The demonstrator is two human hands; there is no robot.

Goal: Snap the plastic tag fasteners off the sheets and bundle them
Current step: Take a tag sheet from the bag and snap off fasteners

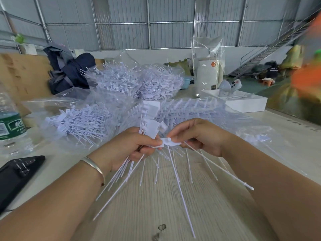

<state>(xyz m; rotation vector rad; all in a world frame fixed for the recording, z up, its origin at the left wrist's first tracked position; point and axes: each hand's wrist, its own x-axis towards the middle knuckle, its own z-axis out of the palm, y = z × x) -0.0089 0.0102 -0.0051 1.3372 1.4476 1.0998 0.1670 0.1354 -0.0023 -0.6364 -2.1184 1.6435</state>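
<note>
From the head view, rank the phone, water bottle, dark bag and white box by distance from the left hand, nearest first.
1. Phone, low on the left hand's left.
2. Water bottle, at the left edge.
3. Dark bag, far back left.
4. White box, far back right. The last two are too close to call.

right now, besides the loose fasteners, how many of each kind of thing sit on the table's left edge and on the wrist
water bottle: 1
black phone: 1
silver bangle on the left hand's wrist: 1
Total: 3
The fasteners themselves are too many and too tangled to count.
</note>
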